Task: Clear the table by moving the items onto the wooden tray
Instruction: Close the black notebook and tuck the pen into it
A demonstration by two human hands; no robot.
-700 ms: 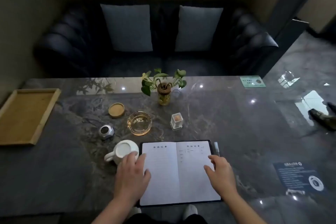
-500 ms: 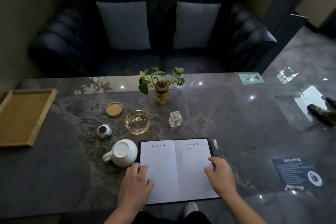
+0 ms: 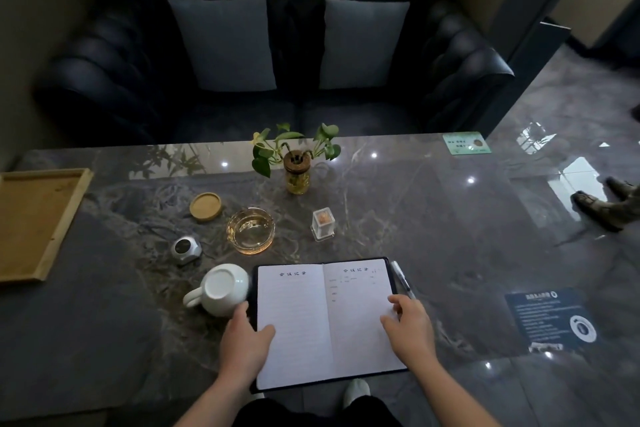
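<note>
so my left hand (image 3: 244, 345) grips the open notebook (image 3: 325, 319) by its left edge, right hand (image 3: 410, 328) fingers curled onto its right edge

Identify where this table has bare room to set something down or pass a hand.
Free: the floor of the wooden tray; the strip between tray and mug; the broad stretch right of the clear box and pen, up to the green card. Crowded: coaster, ashtray, mug and notebook sit close together mid-table.

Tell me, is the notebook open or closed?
Open: the notebook lies flat, both lined pages showing; left hand and right hand touch its sides.
</note>
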